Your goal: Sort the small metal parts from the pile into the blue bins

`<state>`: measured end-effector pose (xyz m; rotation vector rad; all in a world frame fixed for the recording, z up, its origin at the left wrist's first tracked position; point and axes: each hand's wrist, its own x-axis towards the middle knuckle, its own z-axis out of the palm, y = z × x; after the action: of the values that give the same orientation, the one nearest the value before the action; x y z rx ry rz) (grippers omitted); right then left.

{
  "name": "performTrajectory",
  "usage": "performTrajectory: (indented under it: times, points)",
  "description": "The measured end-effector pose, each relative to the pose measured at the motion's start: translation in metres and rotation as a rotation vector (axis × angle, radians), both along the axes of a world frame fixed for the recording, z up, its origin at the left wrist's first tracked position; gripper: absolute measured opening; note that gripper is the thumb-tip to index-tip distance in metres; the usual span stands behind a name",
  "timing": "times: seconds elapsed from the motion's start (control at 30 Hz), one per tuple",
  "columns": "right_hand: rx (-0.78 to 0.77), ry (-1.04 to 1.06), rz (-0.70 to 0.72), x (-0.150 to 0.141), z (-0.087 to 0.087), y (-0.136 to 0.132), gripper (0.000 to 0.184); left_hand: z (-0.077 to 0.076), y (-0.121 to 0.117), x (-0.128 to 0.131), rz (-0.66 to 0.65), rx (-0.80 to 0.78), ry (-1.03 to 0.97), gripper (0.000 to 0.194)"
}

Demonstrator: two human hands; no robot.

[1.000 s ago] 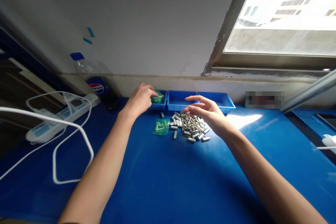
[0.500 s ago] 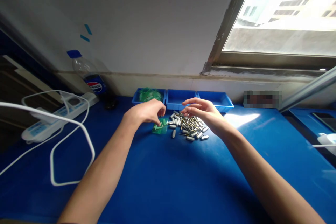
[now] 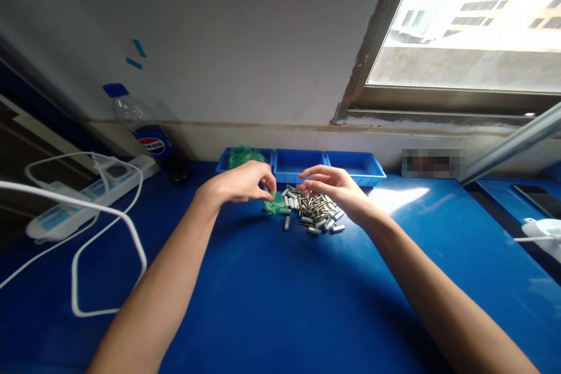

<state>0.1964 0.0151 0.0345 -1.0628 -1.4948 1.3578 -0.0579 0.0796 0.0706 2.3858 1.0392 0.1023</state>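
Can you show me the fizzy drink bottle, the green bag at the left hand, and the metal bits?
Bottle point(image 3: 151, 145): head view, on its label.
Green bag point(image 3: 276, 206): head view, on its middle.
Metal bits point(image 3: 314, 231): head view, on one at the pile's near edge.

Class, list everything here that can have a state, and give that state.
Left hand: pinching small green bag.
Small green bag: edge pinched, closure unclear.
Right hand: fingers parted, above metal parts.
Metal parts: loosely heaped.
Left bin: holding green bags.
Middle bin: uncovered.
Right bin: uncovered.
Pepsi bottle: capped, part full.
Power strip: plugs inserted.
Window: closure unclear.
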Motion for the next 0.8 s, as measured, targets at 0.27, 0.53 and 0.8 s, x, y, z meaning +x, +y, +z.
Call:
performTrajectory:
  times: [0.27, 0.53, 0.8]
  points:
    - [-0.09, -0.062, 0.103, -0.001, -0.001, 0.0, 0.042, 0.014, -0.013, 0.018, 0.034, -0.262, -0.342, 0.032]
    - [-0.11, 0.008, 0.04, -0.003, -0.007, 0.002, 0.041, 0.019, -0.016, 0.018, 0.053, -0.21, -0.408, 0.022]
    - [-0.085, -0.015, -0.025, -0.001, -0.005, 0.002, 0.038, 0.003, 0.014, -0.014, 0.372, 0.541, -0.289, 0.025]
